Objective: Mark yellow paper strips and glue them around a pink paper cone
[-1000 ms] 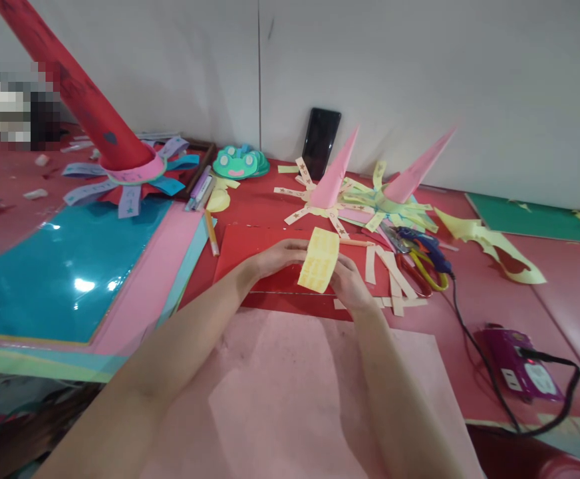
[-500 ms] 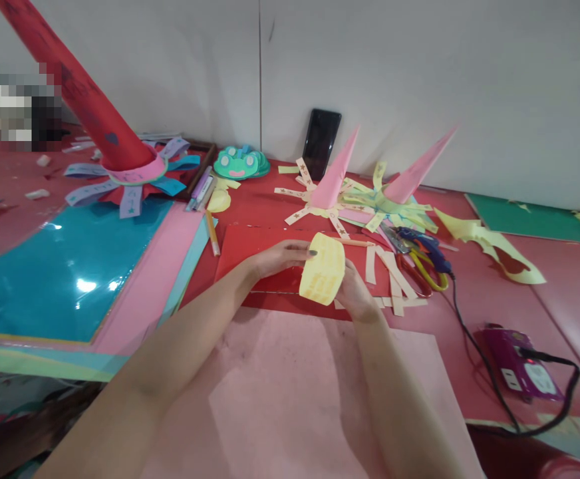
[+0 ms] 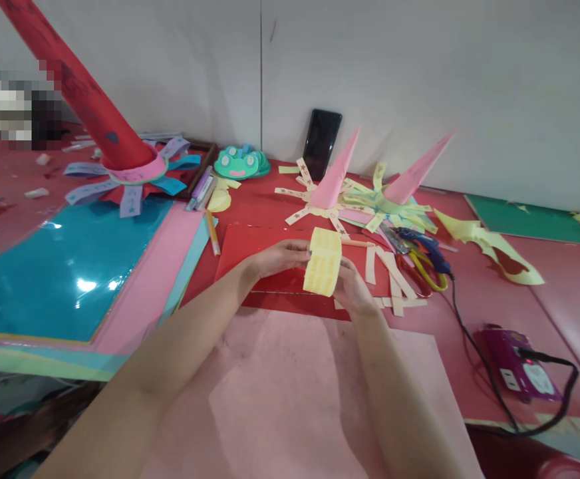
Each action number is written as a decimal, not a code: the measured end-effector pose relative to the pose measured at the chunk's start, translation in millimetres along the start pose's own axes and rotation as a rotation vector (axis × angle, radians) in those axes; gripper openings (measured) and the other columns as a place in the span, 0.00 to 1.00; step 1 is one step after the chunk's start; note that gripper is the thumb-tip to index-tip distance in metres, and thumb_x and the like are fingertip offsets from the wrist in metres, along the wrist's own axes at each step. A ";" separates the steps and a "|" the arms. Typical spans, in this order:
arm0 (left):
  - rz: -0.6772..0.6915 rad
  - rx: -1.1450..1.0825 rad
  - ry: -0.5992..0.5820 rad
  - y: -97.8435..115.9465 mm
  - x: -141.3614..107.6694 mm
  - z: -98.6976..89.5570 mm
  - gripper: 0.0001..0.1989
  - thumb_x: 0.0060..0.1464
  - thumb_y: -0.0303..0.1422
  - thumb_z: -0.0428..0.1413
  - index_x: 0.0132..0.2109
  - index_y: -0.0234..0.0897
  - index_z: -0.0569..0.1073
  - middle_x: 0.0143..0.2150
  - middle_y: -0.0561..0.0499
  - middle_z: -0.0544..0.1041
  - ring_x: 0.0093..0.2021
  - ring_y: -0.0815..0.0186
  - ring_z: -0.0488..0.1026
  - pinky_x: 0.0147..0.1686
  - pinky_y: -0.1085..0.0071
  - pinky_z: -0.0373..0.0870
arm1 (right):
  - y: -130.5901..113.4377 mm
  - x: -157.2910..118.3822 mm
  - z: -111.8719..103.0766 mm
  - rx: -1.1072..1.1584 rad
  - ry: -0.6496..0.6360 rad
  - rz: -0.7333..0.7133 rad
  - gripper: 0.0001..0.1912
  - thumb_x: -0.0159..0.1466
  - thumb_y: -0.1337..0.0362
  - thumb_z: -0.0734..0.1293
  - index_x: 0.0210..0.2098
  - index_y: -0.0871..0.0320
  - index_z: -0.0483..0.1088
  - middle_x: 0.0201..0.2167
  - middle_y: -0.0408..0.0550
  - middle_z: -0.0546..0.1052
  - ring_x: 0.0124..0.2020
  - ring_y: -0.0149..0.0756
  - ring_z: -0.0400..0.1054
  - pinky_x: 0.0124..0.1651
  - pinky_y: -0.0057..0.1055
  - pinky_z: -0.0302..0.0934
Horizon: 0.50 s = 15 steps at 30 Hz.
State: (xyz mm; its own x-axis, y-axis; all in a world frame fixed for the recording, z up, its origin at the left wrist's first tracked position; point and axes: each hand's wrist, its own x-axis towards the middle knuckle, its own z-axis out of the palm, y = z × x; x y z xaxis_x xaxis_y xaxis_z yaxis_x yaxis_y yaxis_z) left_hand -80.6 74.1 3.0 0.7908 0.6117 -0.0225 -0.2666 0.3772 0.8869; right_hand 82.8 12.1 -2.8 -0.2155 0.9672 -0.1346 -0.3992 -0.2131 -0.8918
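Observation:
A pale yellow paper band with darker yellow marks, curved like a ring, is held up between my hands above a red sheet. My left hand grips its left edge with bent fingers. On the right side my right hand holds it, its fingers partly hidden behind the band. Just beyond stands a pink paper cone with cream strips spread round its base. Cut paper strips lie to the right of my right hand.
Scissors and a blue glue gun lie at right, its cord near a purple power box. A black phone leans on the wall. At left are a tall red cone and a shiny blue sheet.
The yellow band has turned to a more upright angle and risen slightly. My right hand has shifted slightly with it; my left hand has barely moved.

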 end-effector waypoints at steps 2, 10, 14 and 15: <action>-0.003 0.008 -0.001 -0.9 0.2 -0.7 0.17 0.40 0.40 0.65 0.37 0.34 0.77 0.35 0.47 0.79 0.37 0.65 0.75 0.43 0.67 0.68 | -0.6 -0.5 0.1 -0.012 0.007 -0.001 0.06 0.51 0.59 0.70 0.26 0.54 0.72 0.20 0.39 0.70 0.19 0.26 0.62 0.22 0.24 0.57; -0.007 0.016 0.005 -0.9 0.8 0.3 0.18 0.39 0.40 0.65 0.38 0.35 0.77 0.39 0.46 0.78 0.38 0.64 0.74 0.43 0.67 0.68 | 1.3 0.9 -4.1 -0.017 0.043 0.006 0.05 0.50 0.60 0.70 0.25 0.53 0.72 0.20 0.38 0.71 0.18 0.26 0.63 0.21 0.25 0.57; -0.015 0.014 0.002 0.2 0.5 0.7 0.17 0.40 0.39 0.65 0.38 0.34 0.76 0.38 0.46 0.78 0.39 0.64 0.74 0.43 0.65 0.68 | 1.3 0.8 -4.4 0.008 0.036 0.009 0.07 0.49 0.60 0.71 0.28 0.52 0.74 0.21 0.38 0.73 0.19 0.27 0.65 0.23 0.25 0.59; -0.015 0.012 0.003 0.2 0.5 0.7 0.17 0.40 0.38 0.65 0.38 0.34 0.76 0.38 0.46 0.78 0.39 0.64 0.74 0.44 0.65 0.68 | 1.3 0.5 -4.1 0.016 0.028 0.009 0.07 0.50 0.60 0.71 0.29 0.52 0.74 0.23 0.39 0.75 0.20 0.27 0.66 0.24 0.25 0.61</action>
State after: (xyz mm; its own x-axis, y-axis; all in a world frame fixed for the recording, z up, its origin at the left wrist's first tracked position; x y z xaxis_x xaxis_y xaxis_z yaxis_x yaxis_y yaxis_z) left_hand -79.8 74.1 3.5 0.7929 0.6083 -0.0374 -0.2478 0.3779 0.8921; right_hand 85.8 12.9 -5.7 -0.1944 0.9686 -0.1553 -0.4115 -0.2242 -0.8834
